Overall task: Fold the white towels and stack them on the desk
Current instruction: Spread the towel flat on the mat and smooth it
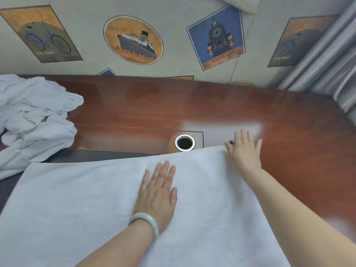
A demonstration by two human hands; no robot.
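Observation:
A white towel [81, 205] lies spread flat over the near part of the reddish-brown desk [289, 132]. My left hand [157, 195], with a pale bangle on its wrist, presses flat on the middle of the towel, fingers straight. My right hand [243, 151] lies at the towel's far right corner with fingers spread, partly on the towel's edge and partly on the desk. A crumpled heap of white towels [34, 120] sits at the desk's left end.
A metal-rimmed cable hole [184, 142] opens in the desk just beyond the towel's far edge. A wall with travel posters [133, 40] runs behind the desk. Grey curtains [331, 60] hang at the right.

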